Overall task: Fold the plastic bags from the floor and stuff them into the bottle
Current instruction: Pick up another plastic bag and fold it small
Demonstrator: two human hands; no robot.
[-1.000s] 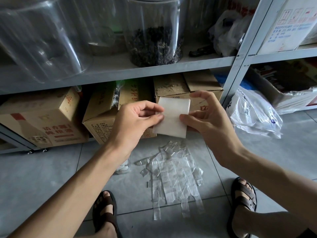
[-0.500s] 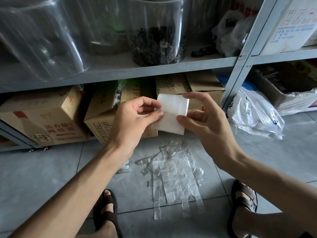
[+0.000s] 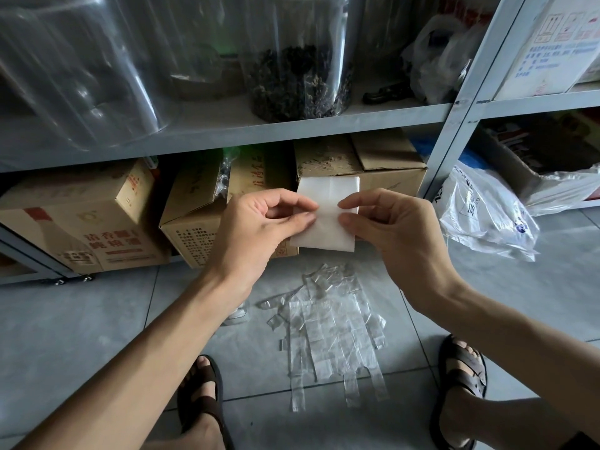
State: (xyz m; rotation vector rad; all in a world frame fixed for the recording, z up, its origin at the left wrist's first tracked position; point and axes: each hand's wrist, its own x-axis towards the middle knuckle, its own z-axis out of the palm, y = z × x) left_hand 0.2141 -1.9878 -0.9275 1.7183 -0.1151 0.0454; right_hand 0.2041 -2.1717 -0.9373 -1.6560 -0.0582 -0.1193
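Note:
A white plastic bag folded into a small rectangle (image 3: 328, 196) is held up in front of the shelves. My left hand (image 3: 256, 232) pinches its left edge between thumb and forefinger. My right hand (image 3: 389, 232) pinches its right side the same way, fingertips close to the left hand's. Below, on the grey tiled floor, lies a flat pile of clear plastic bags (image 3: 331, 323) with their handles pointing toward me. A clear object (image 3: 238, 315) lies on the floor behind my left wrist; whether it is the bottle cannot be told.
Metal shelving (image 3: 227, 128) stands ahead with large clear jars (image 3: 298, 53) on it and cardboard boxes (image 3: 84, 222) beneath. A crumpled printed plastic bag (image 3: 483, 216) lies on the floor at right. My sandalled feet (image 3: 203, 394) flank the pile.
Both hands have closed in on the folded bag. My right hand's fingers moved from its right edge toward the middle, and the bag now covers less width between the hands.

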